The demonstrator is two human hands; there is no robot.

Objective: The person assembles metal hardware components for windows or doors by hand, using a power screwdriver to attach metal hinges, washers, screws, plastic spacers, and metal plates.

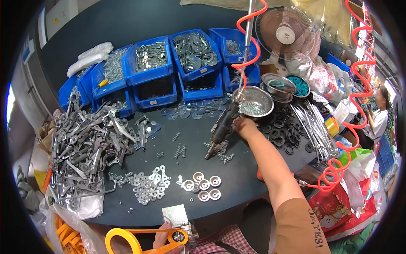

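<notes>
My right hand (244,126) reaches across the dark table (245,178) and closes around the upper end of a black air-powered screwdriver (220,132). The tool leans, with its tip down among loose screws (224,155). Just behind the hand stands a steel bowl of screws (253,101). At the bottom edge, my left hand (163,238) grips an orange plastic arm with a ring end (122,242) and a metal disc at its other end. A shiny square metal plate (175,213) lies just above that hand.
Blue bins (152,78) of metal parts line the back. A heap of grey stamped levers (84,146) fills the left. Washers (150,184), small metal cups (203,185) and springs (179,150) lie mid-table. Black rubber rings (281,131), metal rods, a fan (285,31) and red coiled hoses (359,106) crowd the right, where another person works.
</notes>
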